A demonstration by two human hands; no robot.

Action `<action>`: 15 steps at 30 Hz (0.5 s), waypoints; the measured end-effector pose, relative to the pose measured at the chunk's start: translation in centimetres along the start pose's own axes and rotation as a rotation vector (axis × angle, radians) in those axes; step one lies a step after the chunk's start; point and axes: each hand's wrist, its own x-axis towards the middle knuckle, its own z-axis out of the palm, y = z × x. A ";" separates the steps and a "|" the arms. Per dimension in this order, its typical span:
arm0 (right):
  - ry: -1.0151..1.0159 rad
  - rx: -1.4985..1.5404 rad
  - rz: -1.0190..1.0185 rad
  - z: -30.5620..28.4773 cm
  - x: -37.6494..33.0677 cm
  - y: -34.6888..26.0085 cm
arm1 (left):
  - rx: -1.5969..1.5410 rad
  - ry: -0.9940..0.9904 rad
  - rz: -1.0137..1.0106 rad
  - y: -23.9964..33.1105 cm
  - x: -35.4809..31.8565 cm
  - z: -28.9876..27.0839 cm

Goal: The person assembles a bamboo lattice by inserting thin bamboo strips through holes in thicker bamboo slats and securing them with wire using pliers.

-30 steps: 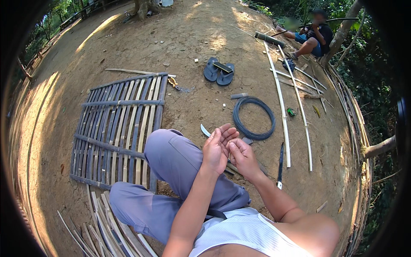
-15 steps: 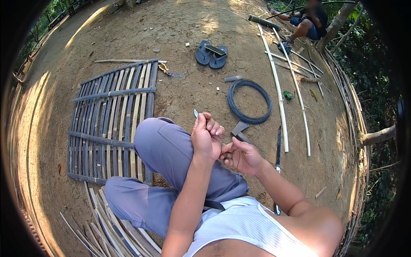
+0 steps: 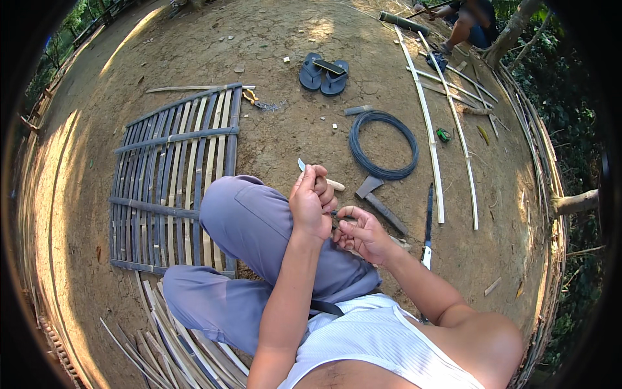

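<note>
My left hand (image 3: 313,202) is closed round a small knife, its curved blade (image 3: 301,165) jutting out past the thumb and its pale wooden handle end (image 3: 335,185) showing on the other side. Close against it, my right hand (image 3: 364,237) has its fingers curled in a pinch. Something small and dark shows between the two hands, too hidden to name. Both hands are above my bent leg in grey trousers (image 3: 249,217). Just beyond them on the ground lie a hatchet (image 3: 370,187) and a coil of dark wire (image 3: 355,150).
Left of my knee lies a bamboo slat panel (image 3: 175,139), with orange-handled pliers (image 3: 249,96) by its corner. Flip-flops (image 3: 311,76) carry a dark flat object (image 3: 329,66). Rightward are a long-bladed knife (image 3: 429,217) and bamboo strips (image 3: 430,146). A person (image 3: 465,26) sits far right.
My right hand has turned and its fingers have curled in more. The knife's handle end now shows beside my left hand. The view has shifted slightly.
</note>
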 end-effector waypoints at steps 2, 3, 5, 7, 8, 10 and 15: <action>-0.058 -0.042 0.076 -0.8 0.1 0.0 | 0.025 -0.012 0.006 -0.1 0.0 0.0; -0.085 -0.060 0.112 -1.2 0.1 0.1 | 0.041 0.002 0.012 0.0 -0.3 0.5; -0.081 -0.065 0.161 -1.7 0.3 0.2 | 0.059 0.039 0.036 -0.2 -0.4 0.8; -0.060 -0.049 0.185 -1.8 0.6 0.6 | 0.059 0.081 0.078 -0.3 -0.2 0.8; -0.074 0.026 0.240 -1.8 0.6 0.8 | 0.030 0.063 0.067 0.0 -0.4 0.6; -0.137 0.206 0.271 -1.2 0.4 1.1 | 0.038 0.051 0.075 0.2 -0.4 0.1; -0.296 0.412 0.321 -1.8 0.0 2.0 | -0.026 0.037 0.082 1.0 -0.7 -0.1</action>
